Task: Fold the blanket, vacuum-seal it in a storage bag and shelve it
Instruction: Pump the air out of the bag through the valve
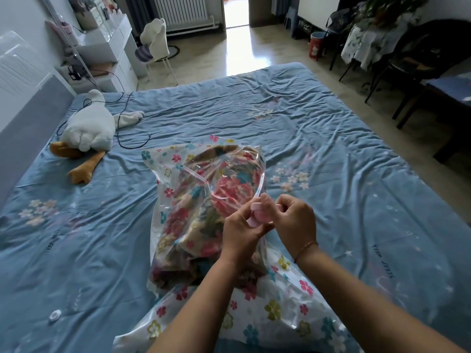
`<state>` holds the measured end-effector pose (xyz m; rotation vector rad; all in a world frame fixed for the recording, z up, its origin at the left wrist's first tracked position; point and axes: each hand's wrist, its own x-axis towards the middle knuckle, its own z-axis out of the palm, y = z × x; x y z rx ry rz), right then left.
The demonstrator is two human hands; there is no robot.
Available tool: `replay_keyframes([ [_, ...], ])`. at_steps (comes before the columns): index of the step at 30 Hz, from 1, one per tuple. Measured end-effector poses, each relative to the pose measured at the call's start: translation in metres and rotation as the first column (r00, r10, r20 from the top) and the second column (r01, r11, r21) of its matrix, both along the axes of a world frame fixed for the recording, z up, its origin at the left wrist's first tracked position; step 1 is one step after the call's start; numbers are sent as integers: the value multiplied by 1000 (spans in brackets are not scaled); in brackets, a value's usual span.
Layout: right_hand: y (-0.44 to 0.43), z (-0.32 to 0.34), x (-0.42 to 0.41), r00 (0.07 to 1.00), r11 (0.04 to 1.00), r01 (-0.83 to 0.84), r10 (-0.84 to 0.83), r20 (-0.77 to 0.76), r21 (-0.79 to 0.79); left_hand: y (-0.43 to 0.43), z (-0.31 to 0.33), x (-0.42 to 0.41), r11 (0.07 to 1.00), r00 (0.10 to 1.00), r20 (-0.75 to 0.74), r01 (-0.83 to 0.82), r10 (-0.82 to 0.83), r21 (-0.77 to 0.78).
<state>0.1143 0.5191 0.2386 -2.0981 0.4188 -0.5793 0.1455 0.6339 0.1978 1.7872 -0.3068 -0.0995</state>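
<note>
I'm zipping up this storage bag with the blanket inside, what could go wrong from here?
The blanket bulges up near the zip strip, so fabric could catch in the seal and leak air.
The left hand and right hand pinch the pink clip on a curved, lifted strip, so it may skip stretches.
The small white round part lies loose on the sheet; it may get lost.

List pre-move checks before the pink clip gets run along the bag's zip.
1. Blanket inside storage bag: ok.
2. Pink clip pinched by left hand and right hand: ok.
3. Clip seated on the zip strip: cannot tell, fingers cover it.
4. Bag mouth sealed: not ok, the strip gapes.
5. Bag supported on the bed: ok.
6. Valve capped: cannot tell; a white round cap lies loose on the sheet.
</note>
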Motion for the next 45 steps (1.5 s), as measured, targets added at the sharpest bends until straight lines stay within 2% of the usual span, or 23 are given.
replay_keyframes([
  [2, 0, 17, 0, 993, 997, -31, 22, 114, 72, 1, 3, 3, 1000, 1000, -6, -2, 2, -1],
  [5, 1, 55, 0, 905, 948, -116, -23, 426, 296, 2, -1, 6, 1000, 1000, -5, -11, 11, -3],
  [7, 4, 63, -1, 870, 962, -85, -55, 491, 258, 2, -3, 5, 1000, 1000, -6, -13, 13, 0],
  [9, 7, 45, -4, 925, 985, -43, -24, 379, 167, 0, -4, 3, 1000, 1000, -10, -19, 19, 3],
  [11, 6, 18, -4, 990, 993, -42, 28, 135, 107, 1, -4, 1, 1000, 1000, -19, -19, 19, 6],
  [13, 4, 5, -3, 997, 990, -59, 65, -45, 130, 2, -3, 1, 1000, 999, -37, -15, 14, -5],
  [14, 3, 10, -3, 996, 983, -81, 86, -28, 163, 3, -2, 1, 1000, 999, -40, -12, 11, -14],
  [15, 3, 21, -4, 994, 975, -99, 89, 56, 201, 3, 0, 2, 1000, 999, -35, -12, 11, -16],
  [18, 6, 60, -7, 910, 923, -170, 13, 415, 345, 2, -3, 5, 1000, 1000, -13, -12, 12, 1],
  [20, 7, 61, -5, 876, 955, -100, -48, 480, 278, 1, -5, 5, 1000, 1000, -16, -12, 12, 1],
  [22, 8, 40, -4, 934, 983, -36, -31, 357, 180, 1, -7, 3, 1000, 1000, -24, -19, 19, 3],
  [24, 8, 15, -4, 993, 990, -12, -5, 122, 140, 1, -6, 2, 1000, 1000, -22, -16, 16, -1],
  [26, 6, 4, -3, 1000, 991, -12, 11, 8, 133, 2, -5, 2, 1000, 1000, -22, -10, 9, -13],
  [29, 6, 35, -5, 977, 965, -87, 34, 210, 247, 3, -4, 6, 1000, 1000, -8, -16, 16, 10],
  [31, 7, 68, -8, 898, 934, -156, -2, 441, 323, 2, -8, 8, 1000, 1000, -12, -20, 20, 12],
  [33, 8, 73, -7, 852, 964, -113, -31, 523, 241, 2, -10, 7, 1000, 1000, -23, -19, 19, 6],
  [35, 9, 46, -5, 924, 987, -62, 0, 382, 151, 2, -10, 6, 1000, 1000, -19, -22, 22, 13],
  [37, 7, 12, -4, 990, 990, -54, 36, 134, 132, 2, -10, 5, 1000, 1000, -16, -19, 20, 20],
  [39, 6, -2, -3, 999, 988, -46, 46, 5, 145, 3, -8, 4, 1000, 1000, -19, -15, 15, 9],
  [40, 6, 6, -2, 998, 985, -56, 51, 33, 161, 3, -6, 5, 1000, 1000, -14, -15, 15, 11],
  [42, 7, 37, -4, 973, 960, -122, 65, 223, 253, 4, -6, 9, 1000, 1000, -10, -22, 22, 11],
  [44, 8, 72, -8, 890, 914, -229, 57, 453, 335, 4, -8, 11, 1000, 1000, -8, -24, 24, 3],
  [45, 9, 80, -9, 854, 921, -235, 43, 518, 311, 4, -8, 11, 1000, 1000, -8, -21, 21, 8],
])
